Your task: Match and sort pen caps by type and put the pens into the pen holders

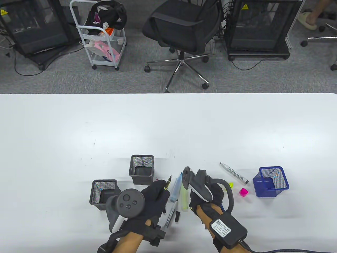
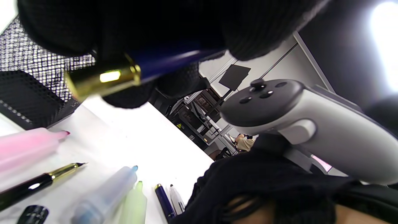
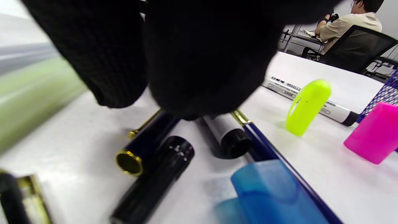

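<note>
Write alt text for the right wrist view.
Black gloved fingers hang over a white table littered with pen parts: a dark blue gold-rimmed cap, a blue translucent cap, a yellow cap and a pink cap.

Three mesh pen holders are counted: two black, one blue. Three highlighters are seen.

The left hand reaches in from the near edge, its fingers curled and pinched together, tracker on its back. The right hand lies just beside it, palm down, fingers bent down toward the table
</note>
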The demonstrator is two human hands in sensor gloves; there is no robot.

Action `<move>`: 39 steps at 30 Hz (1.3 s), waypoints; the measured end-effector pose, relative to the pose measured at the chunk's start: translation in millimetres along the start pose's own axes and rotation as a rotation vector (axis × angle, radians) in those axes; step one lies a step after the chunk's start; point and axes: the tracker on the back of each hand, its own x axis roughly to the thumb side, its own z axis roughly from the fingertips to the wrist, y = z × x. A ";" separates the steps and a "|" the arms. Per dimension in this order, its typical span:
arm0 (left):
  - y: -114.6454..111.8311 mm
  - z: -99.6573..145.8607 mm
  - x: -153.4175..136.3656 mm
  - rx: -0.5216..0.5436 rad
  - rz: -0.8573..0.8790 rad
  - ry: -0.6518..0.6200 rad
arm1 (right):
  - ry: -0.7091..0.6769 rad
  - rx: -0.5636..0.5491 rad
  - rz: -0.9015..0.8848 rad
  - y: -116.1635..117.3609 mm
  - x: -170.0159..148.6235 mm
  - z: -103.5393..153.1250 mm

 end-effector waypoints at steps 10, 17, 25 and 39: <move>-0.2 0.3 -0.2 0.000 -0.007 -0.010 | 0.036 0.026 0.010 11.8 6.1 -1.7; -1.6 0.4 -0.1 -0.010 -0.020 -0.009 | 0.076 0.077 -0.059 12.3 0.3 -6.2; -2.5 0.2 -0.1 -0.016 -0.024 -0.001 | 0.129 0.106 -0.215 14.6 -11.5 -11.9; -5.9 -0.7 0.0 -0.031 -0.019 -0.001 | -0.182 -0.011 -0.709 -27.7 -69.1 21.9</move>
